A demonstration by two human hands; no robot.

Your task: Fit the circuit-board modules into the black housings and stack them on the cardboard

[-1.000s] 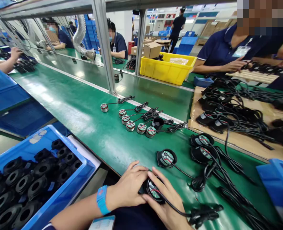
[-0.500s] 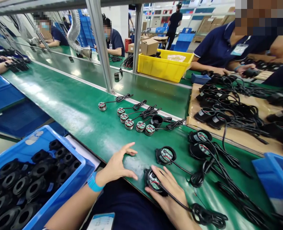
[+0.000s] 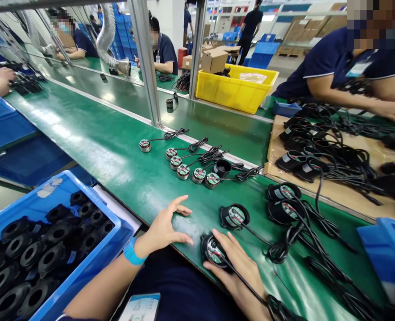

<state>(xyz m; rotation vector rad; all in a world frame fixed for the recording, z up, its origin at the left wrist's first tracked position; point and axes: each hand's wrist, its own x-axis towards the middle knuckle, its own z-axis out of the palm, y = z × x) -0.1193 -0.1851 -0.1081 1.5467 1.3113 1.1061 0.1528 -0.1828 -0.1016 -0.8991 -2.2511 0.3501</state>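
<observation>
My right hand (image 3: 239, 263) is closed round a black round motor housing (image 3: 208, 249) at the near edge of the bench. Inside the housing a green circuit board shows, and its black cable runs under my wrist. Just left of it my left hand (image 3: 167, 225) hovers over the bench, fingers spread, holding nothing. A second housing with a board (image 3: 234, 217) sits beyond my right fingers. Two more cabled housings (image 3: 284, 200) stand to its right. Farther back is a row of small motor cores with green boards (image 3: 183, 172), cables coiled behind them.
A blue bin (image 3: 117, 236) full of black ring-shaped housings stands at left. Cardboard (image 3: 274, 151) at right carries many cabled housings. Another blue bin (image 3: 381, 249) is at the right edge. Across the bench are a metal post (image 3: 145, 67), a yellow crate (image 3: 229, 91) and co-workers.
My hands stay nearly as they were, the right still on the housing. The view has shifted slightly. The co-worker at right has moved a hand farther right, away from a black part.
</observation>
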